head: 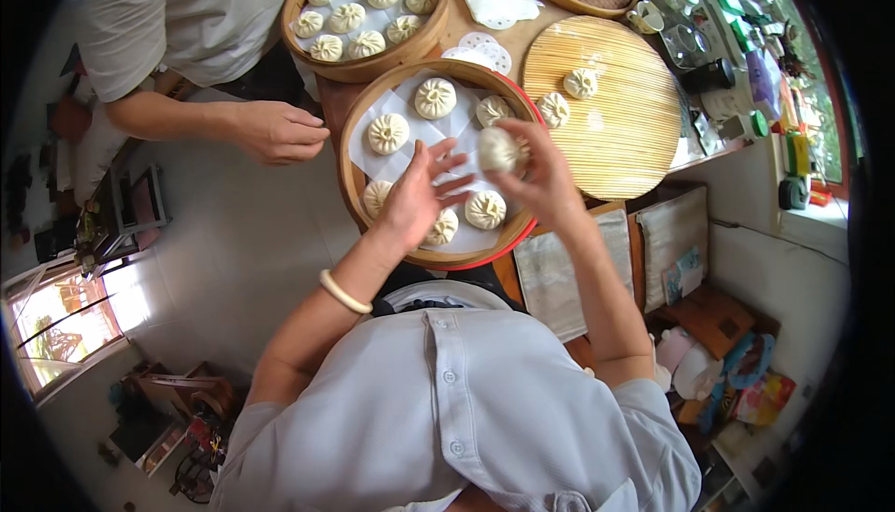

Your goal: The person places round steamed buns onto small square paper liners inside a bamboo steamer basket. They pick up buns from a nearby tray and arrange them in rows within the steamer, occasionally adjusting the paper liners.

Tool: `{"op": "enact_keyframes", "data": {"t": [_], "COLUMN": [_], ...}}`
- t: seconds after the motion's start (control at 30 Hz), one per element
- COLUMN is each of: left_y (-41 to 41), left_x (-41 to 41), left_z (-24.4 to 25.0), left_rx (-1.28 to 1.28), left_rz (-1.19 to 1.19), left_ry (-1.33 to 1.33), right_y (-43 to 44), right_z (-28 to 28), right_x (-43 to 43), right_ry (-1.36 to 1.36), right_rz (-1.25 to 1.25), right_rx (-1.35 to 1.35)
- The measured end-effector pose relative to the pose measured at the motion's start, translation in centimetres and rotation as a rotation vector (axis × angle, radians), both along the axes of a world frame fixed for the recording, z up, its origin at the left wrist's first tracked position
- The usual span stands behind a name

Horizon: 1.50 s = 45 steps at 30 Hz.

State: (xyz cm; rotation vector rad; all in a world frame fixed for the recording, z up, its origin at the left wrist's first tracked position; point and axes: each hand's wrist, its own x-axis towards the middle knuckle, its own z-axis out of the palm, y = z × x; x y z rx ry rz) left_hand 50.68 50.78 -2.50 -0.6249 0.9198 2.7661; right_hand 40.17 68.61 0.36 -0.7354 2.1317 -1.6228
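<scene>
My right hand grips a pleated bun, slightly blurred, above the right side of a round bamboo steamer. Over the lower middle of the same steamer, my left hand is held with its fingers spread and nothing in them. Several pleated buns, such as one bun at the back, rest on white liner paper inside. The left hand partly covers two of them. Just behind the right fingers, a bun sits near the steamer's wall.
Two buns lie on a round slatted board to the right. A second steamer full of buns stands at the back left. Beside it is another person's hand. Perforated paper rounds and jars are on the table.
</scene>
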Motion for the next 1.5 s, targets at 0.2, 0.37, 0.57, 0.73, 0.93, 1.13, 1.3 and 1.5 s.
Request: {"op": "enact_keyframes", "data": {"t": [0.2,0.37,0.57,0.73,0.93,1.13,1.3,1.5], "left_y": [-0.3,-1.3,-2.3,-2.5,-2.8,-3.0,-3.1,-3.0], "left_x": [0.7,2.3,4.0,4.5,4.7,4.9,4.8,4.4], "left_z": [0.6,1.2,1.5,1.8,1.7,1.6,1.9,1.8], "left_rx": [0.312,0.366,0.336,0.324,0.335,0.283,0.180,0.103], "left_rz": [0.089,0.203,0.193,0.185,0.168,0.168,0.179,0.135], "left_ry": [-0.089,-0.139,-0.017,0.008,0.014,-0.041,-0.155,-0.182], "right_y": [-2.8,-2.6,-5.9,-6.8,-6.8,-7.8,-8.5,-8.5], "right_z": [2.9,0.6,3.8,4.4,4.9,5.2,5.0,4.4], "right_x": [3.3,4.7,6.4,6.2,6.2,6.7,6.3,6.2], "right_ry": [0.346,0.429,0.571,0.629,0.651,0.726,0.789,0.794], "right_rz": [0.169,-0.047,-0.015,0.086,0.140,0.125,0.198,0.241], "right_rx": [0.169,0.208,0.204,0.211,0.320,0.441,0.504,0.536]}}
